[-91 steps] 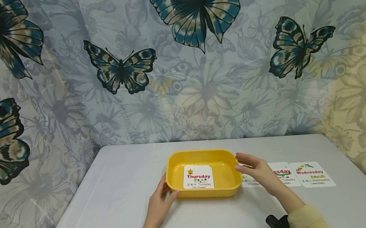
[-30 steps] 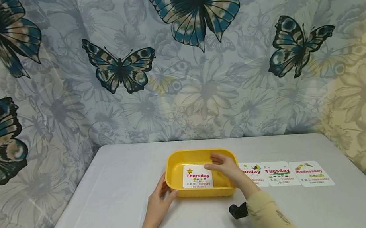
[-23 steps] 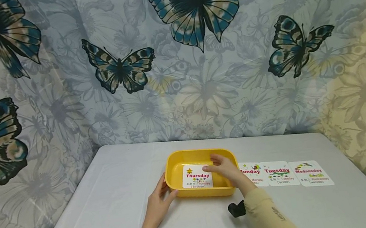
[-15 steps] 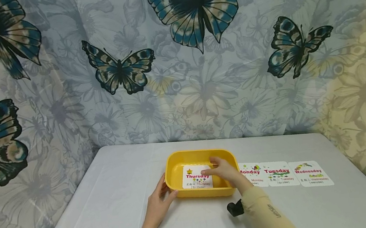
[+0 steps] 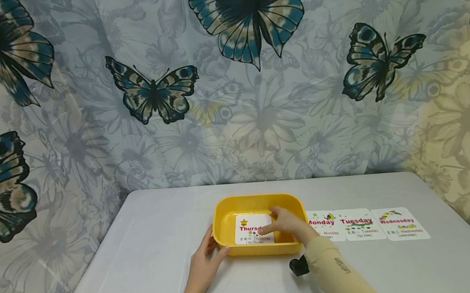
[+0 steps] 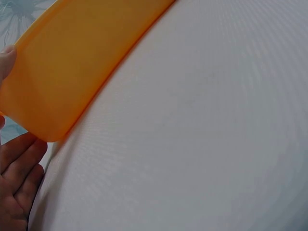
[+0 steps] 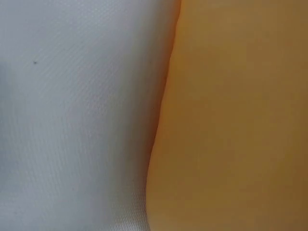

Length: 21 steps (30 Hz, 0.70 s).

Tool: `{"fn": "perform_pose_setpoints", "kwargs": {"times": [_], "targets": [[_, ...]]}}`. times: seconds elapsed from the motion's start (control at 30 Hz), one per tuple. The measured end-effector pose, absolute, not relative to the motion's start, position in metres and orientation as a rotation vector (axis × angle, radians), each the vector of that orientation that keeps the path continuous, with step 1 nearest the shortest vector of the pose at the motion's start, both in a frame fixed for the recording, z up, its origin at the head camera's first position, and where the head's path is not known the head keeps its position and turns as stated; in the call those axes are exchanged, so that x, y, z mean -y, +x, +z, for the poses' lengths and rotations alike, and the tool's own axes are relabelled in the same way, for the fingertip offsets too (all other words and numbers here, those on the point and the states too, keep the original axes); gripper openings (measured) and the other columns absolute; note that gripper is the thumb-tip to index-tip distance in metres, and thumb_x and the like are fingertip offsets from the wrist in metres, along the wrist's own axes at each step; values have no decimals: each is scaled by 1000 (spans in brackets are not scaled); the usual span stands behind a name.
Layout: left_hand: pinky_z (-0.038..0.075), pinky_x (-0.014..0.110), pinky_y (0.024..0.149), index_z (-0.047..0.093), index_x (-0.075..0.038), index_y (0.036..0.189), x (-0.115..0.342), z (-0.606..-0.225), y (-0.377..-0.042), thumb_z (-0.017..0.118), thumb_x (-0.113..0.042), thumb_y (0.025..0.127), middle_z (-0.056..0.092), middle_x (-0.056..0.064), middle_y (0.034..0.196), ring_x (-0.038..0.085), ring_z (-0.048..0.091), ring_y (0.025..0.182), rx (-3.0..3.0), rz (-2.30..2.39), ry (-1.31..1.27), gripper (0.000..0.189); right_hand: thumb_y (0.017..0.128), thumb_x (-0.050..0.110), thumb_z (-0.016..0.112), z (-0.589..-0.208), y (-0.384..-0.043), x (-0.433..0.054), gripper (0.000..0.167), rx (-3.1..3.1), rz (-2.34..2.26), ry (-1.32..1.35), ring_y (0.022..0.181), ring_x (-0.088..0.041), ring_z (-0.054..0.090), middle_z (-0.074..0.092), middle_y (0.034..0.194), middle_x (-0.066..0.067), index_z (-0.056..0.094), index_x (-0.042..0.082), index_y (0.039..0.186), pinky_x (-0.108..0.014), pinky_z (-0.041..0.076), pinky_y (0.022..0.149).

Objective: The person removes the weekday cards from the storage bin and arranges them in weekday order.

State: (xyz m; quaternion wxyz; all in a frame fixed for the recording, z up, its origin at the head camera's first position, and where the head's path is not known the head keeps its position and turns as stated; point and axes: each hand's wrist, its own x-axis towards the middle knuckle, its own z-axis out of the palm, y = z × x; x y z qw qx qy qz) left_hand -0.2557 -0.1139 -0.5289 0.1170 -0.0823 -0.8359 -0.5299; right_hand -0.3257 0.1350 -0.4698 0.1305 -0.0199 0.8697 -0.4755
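Note:
A yellow plastic tray (image 5: 259, 250) stands on the white table, with a white "Thursday" card (image 5: 248, 223) lying in it. My left hand (image 5: 203, 265) holds the tray's left end, thumb at the front wall and fingers along the side. In the left wrist view, the left hand (image 6: 19, 175) shows its fingers against the tray corner (image 6: 72, 72). My right hand (image 5: 290, 224) is inside the tray, thumb over the card's right edge, fingers spread from it. The right wrist view shows only the tray's outer wall (image 7: 231, 120) and cloth; the right hand is not seen there.
To the right of the tray a row of white cards lies flat: "Monday" (image 5: 324, 225), partly behind the right arm, "Tuesday" (image 5: 362, 224) and "Wednesday" (image 5: 400, 223). Behind the white table (image 5: 123, 289) hangs a butterfly-patterned cloth (image 5: 259, 121).
My right hand has left the tray's right rim and come left into the tray, then lower, its thumb now over the card. The left hand and tray stay almost still.

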Motion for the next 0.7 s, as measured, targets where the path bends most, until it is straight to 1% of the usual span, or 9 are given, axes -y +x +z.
{"fn": "perform_pose_setpoints", "kwargs": {"times": [0.13, 0.23, 0.3, 0.5, 0.7], "targets": [[42, 39, 97, 33, -26, 145, 114, -530, -256, 66, -47, 81, 56, 4, 123, 20, 53, 111, 2448, -1553, -237, 75, 65, 28, 85, -469, -327, -135, 89, -2638, -1218, -109, 118, -35, 40, 42, 132, -26, 42, -10, 132, -48, 28, 105], [42, 39, 97, 33, -26, 145, 114, -530, -256, 66, -49, 81, 57, 4, 123, 20, 53, 111, 2447, -1553, -236, 76, 64, 30, 86, -469, -328, -134, 85, -2692, -1121, -121, 117, -36, 39, 41, 132, -27, 46, -8, 129, -49, 27, 105], [42, 39, 97, 33, -26, 145, 114, -530, -256, 66, -50, 80, 57, 4, 123, 19, 53, 111, 2448, -1555, -232, 76, 64, 30, 86, -469, -329, -133, 84, -2703, -1103, -115, 117, -36, 38, 39, 133, -27, 47, -8, 129, -49, 27, 105], [42, 37, 96, 33, -28, 145, 113, -530, -255, 65, -52, 80, 57, 3, 122, 18, 53, 111, 2453, -1554, -221, 76, 61, 28, 87, -474, -330, -132, 89, -2716, -1095, -87, 116, -36, 37, 34, 135, -26, 45, -7, 132, -49, 26, 106], [42, 36, 96, 33, -29, 145, 113, -529, -255, 65, -53, 80, 58, 3, 121, 17, 53, 111, 2445, -1545, -230, 76, 60, 24, 88, -474, -331, -130, 86, -2745, -1055, -69, 111, -34, 37, 38, 128, -22, 49, -5, 131, -47, 30, 104]]}}
